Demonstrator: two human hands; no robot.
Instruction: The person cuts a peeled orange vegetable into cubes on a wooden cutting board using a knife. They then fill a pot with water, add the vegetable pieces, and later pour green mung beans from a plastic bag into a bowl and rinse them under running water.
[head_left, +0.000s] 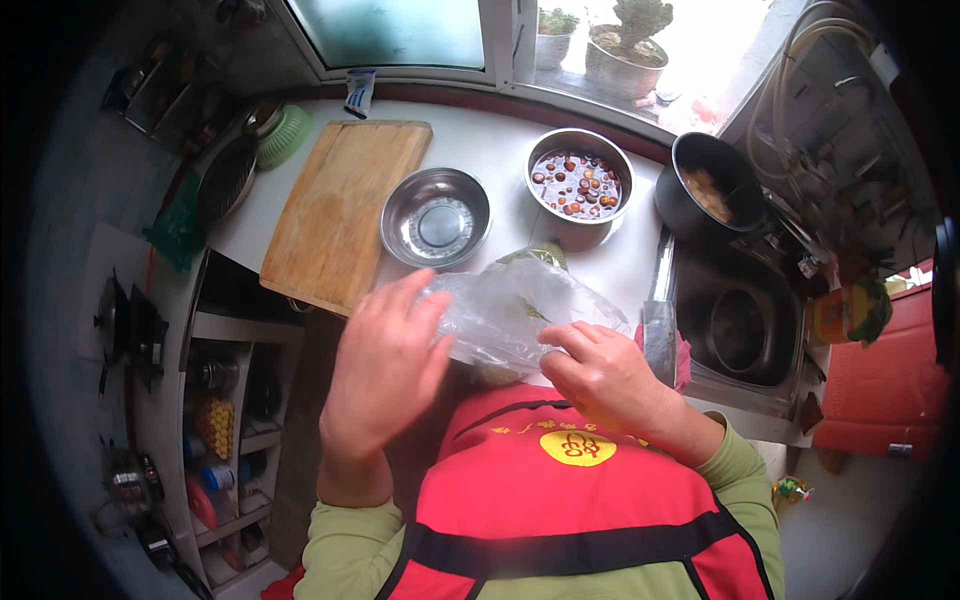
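Observation:
A clear plastic bag (495, 300) with small green grains in it, perhaps mung beans, lies at the counter's near edge. My right hand (600, 371) pinches the bag's right side between thumb and fingers. At the bag's left edge is my left hand (390, 360), fingers apart; whether it touches the plastic I cannot tell. Just beyond the bag stands an empty stainless steel bowl (436, 217). Farther back on the right, a second steel bowl (578, 176) holds liquid with many red-brown round pieces, perhaps jujubes.
A wooden cutting board (337, 202) lies left of the bowls. On the right are a dark pot (709, 184) with pale chunks, a cleaver (660, 337) near the counter edge and a steel sink (739, 330). A green basket (285, 135) stands at the back left.

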